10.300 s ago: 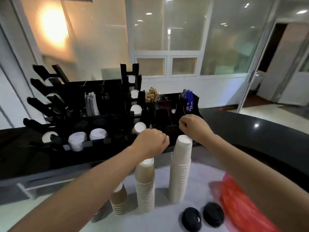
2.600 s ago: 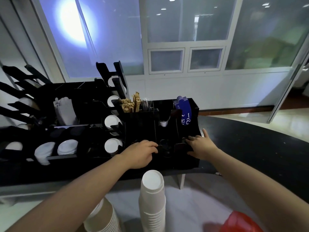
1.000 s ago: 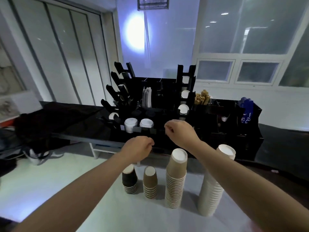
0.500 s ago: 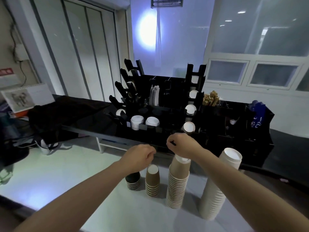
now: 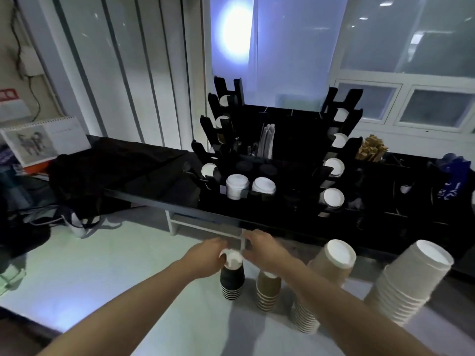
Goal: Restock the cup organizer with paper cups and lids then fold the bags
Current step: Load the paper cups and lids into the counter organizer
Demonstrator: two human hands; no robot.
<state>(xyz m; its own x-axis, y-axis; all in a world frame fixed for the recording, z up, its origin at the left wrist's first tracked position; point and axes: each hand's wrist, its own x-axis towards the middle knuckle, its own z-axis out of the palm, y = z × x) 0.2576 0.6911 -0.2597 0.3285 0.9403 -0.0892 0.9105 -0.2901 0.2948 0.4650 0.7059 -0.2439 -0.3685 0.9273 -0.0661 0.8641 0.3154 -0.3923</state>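
Observation:
A short stack of black paper cups [image 5: 232,282] stands on the white table. My left hand [image 5: 205,255] and my right hand [image 5: 262,250] both hold its top rim from either side. Beside it to the right stand a short brown stack [image 5: 267,291], a tall brown stack [image 5: 326,278] and a tall white stack [image 5: 411,281]. The black cup organizer [image 5: 282,160] stands behind on the dark counter, with white cups in its side racks and white lids [image 5: 263,186] in front.
The white table [image 5: 128,265] stretches left of the stacks. Dark bags [image 5: 128,176] lie on the counter to the left, with a calendar [image 5: 43,140] behind. A second black caddy [image 5: 411,191] with wooden stirrers [image 5: 371,150] and blue packets [image 5: 452,173] stands right.
Both hands dropped from above the brown stacks and moved left onto the black cup stack. The camera view tilted down and shifted left.

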